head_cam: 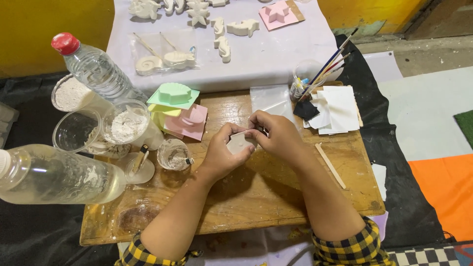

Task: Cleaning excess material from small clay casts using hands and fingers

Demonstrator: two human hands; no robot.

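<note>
Over the middle of a small wooden table, both my hands hold one small white plaster piece. My left hand cups it from below and the left. My right hand pinches its upper right edge with fingertips. Its exact shape is partly hidden by my fingers. Just left of my hands lies a stack of pastel moulds: a green one with a shell shape on top, yellow and pink ones under it.
Left stand two water bottles, clear cups with white powder, a small cup. A brush cup, white sheets and a wooden stick lie right. White plaster figures sit on the far cloth.
</note>
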